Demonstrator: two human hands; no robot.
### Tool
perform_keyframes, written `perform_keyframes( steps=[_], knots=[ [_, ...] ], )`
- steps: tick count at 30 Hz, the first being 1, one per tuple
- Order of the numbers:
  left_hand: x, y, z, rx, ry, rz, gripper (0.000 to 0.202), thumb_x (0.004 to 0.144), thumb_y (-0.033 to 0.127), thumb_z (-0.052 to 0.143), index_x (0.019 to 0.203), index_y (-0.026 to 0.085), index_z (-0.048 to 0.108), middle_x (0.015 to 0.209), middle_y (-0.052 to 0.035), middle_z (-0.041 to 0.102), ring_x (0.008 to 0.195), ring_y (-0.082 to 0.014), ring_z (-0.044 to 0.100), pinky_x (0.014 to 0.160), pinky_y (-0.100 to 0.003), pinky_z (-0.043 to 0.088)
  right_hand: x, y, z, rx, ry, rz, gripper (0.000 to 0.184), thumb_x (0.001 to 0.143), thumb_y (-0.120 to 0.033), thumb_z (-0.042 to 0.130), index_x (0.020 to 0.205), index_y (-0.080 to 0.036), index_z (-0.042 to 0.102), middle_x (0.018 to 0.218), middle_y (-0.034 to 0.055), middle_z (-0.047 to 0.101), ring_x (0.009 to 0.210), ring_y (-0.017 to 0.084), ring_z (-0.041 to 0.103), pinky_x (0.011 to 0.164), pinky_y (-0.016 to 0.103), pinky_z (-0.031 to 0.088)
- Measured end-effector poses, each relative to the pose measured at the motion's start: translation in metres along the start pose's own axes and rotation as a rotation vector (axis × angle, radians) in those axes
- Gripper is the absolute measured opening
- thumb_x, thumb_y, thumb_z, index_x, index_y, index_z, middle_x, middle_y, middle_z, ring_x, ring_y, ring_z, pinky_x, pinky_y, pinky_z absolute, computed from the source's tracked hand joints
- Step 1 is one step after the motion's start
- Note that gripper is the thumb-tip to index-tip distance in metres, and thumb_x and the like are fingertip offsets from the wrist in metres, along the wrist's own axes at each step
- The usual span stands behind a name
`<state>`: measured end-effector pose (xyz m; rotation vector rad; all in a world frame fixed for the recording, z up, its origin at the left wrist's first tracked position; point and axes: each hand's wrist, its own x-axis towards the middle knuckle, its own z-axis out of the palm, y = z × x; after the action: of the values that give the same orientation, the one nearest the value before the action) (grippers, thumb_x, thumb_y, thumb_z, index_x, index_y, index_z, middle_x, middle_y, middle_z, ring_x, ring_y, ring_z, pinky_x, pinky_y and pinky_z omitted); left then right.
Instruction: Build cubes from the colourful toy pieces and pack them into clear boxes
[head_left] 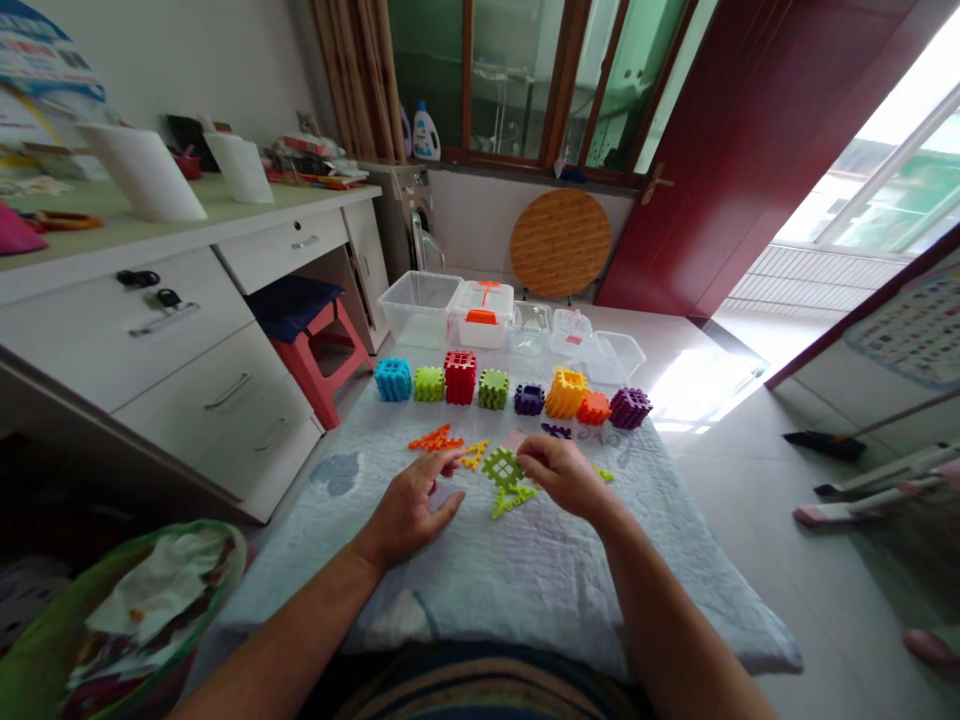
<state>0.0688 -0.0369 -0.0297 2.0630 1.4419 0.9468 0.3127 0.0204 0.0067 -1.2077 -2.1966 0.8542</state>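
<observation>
My right hand (559, 474) pinches a green notched building tile (501, 467) with a windowed middle, tilted up over the table. Below it lie lime green tiles (513, 499). My left hand (414, 503) is to the left of the tile, thumb and fingers apart, holding nothing. Beyond its fingertips are a pile of orange tiles (435, 439) and some yellow tiles (474, 455). A dark purple piece (556, 431) lies past my right hand, and a small yellow-green piece (604, 474) sits to its right, partly hidden.
Stacked tile blocks stand in a row, among them a blue stack (394, 380), a red stack (460, 378) and a purple stack (631, 408). Behind them are a clear bin (420, 305) and an orange-latched box (481, 320). A waste basket (225, 530) stands left of the cloth-covered table (480, 600).
</observation>
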Motion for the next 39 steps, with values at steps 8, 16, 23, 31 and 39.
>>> perform_keyframes(
  steps=[8,16,23,31,39],
  knots=[
    [0.004,-0.010,-0.002,0.047,0.178,-0.011,0.029,0.084,0.025,0.052,0.112,0.019,0.056,0.099,-0.0047,0.066,0.082,-0.0159,0.061,0.073,-0.029,0.052,-0.014,0.036,-0.027,0.018,0.059,0.245,0.015,0.078,-0.024,0.050,0.067,-0.017,0.058,0.057,-0.0027,0.055,0.051,0.010,0.046,0.049,0.022,0.032],
    [0.002,-0.020,-0.010,0.038,0.367,-0.124,0.026,0.085,0.029,0.053,0.107,0.018,0.059,0.092,-0.0027,0.067,0.075,-0.0143,0.060,0.072,-0.028,0.052,-0.021,0.036,-0.010,-0.260,0.104,0.101,0.028,0.075,-0.030,0.063,0.100,-0.017,0.058,0.092,0.0053,0.062,0.082,0.018,0.057,0.075,0.030,0.044],
    [0.002,-0.019,-0.007,0.030,0.360,-0.063,0.021,0.084,0.025,0.053,0.103,0.019,0.060,0.088,-0.0019,0.068,0.073,-0.0145,0.062,0.070,-0.027,0.051,-0.022,0.033,0.001,-0.423,0.069,0.065,0.035,0.072,-0.024,0.065,0.105,-0.016,0.058,0.096,0.0079,0.058,0.091,0.023,0.052,0.084,0.036,0.042],
    [0.003,-0.013,-0.004,0.107,0.308,0.066,0.018,0.084,0.018,0.052,0.101,0.019,0.059,0.088,-0.0029,0.066,0.075,-0.0151,0.062,0.070,-0.027,0.052,-0.013,0.023,0.017,-0.238,0.201,-0.160,0.048,0.072,-0.016,0.063,0.118,-0.018,0.051,0.112,0.0101,0.059,0.104,0.026,0.050,0.092,0.040,0.042],
    [0.023,0.008,0.002,0.237,-0.099,0.234,0.054,0.079,0.035,0.064,0.128,0.018,0.049,0.129,-0.0116,0.057,0.121,-0.0272,0.050,0.106,-0.045,0.038,-0.011,0.019,0.036,-0.140,0.135,-0.308,0.059,0.072,-0.013,0.063,0.127,-0.020,0.044,0.121,0.0115,0.057,0.116,0.027,0.048,0.100,0.045,0.040]
  ],
)
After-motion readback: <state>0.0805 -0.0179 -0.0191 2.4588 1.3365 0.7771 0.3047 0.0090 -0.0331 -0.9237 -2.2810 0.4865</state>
